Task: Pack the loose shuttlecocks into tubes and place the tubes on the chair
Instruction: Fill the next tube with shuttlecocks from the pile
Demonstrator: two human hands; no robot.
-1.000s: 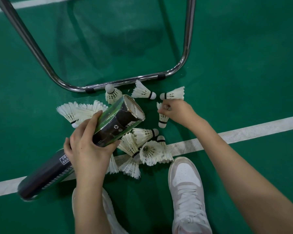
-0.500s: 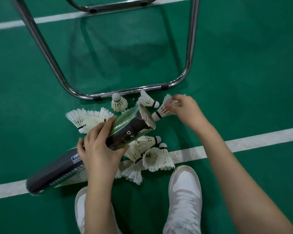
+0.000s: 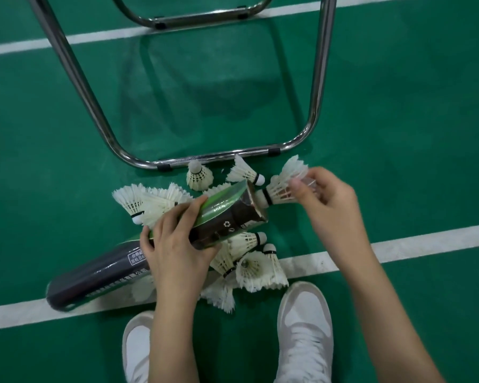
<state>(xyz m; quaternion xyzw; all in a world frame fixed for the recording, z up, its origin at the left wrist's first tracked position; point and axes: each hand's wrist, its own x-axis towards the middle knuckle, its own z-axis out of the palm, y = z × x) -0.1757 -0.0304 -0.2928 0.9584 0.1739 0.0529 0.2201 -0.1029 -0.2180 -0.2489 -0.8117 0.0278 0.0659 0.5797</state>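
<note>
While the left hand [image 3: 174,244] grips the tube [image 3: 161,241] over the floor, the right hand [image 3: 320,200], pinching a shuttlecock [image 3: 281,186] at its mouth, should enter it cork-first, straight.

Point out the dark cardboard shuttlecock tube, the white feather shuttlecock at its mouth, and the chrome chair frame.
Dark cardboard shuttlecock tube [image 3: 219,217]: head view, on its green-striped side wall.
White feather shuttlecock [image 3: 281,186]: head view, on its feather skirt.
Chrome chair frame [image 3: 219,157]: head view, on the floor bar.
</note>
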